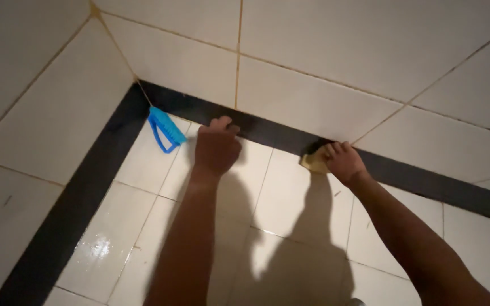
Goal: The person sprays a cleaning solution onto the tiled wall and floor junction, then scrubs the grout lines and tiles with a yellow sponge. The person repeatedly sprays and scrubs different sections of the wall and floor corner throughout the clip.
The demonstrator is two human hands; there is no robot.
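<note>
My right hand presses a yellowish sponge against the foot of the tiled wall, where the black skirting strip meets the floor. My left hand rests palm down on the wet floor tiles with its fingertips touching the black strip; it holds nothing. A blue scrubbing brush with a loop handle lies on the floor to the left of my left hand, close to the corner.
Two white tiled walls meet at a corner at upper left, each edged by a black strip. The white floor tiles shine with water. Shadows of my arms fall on the floor.
</note>
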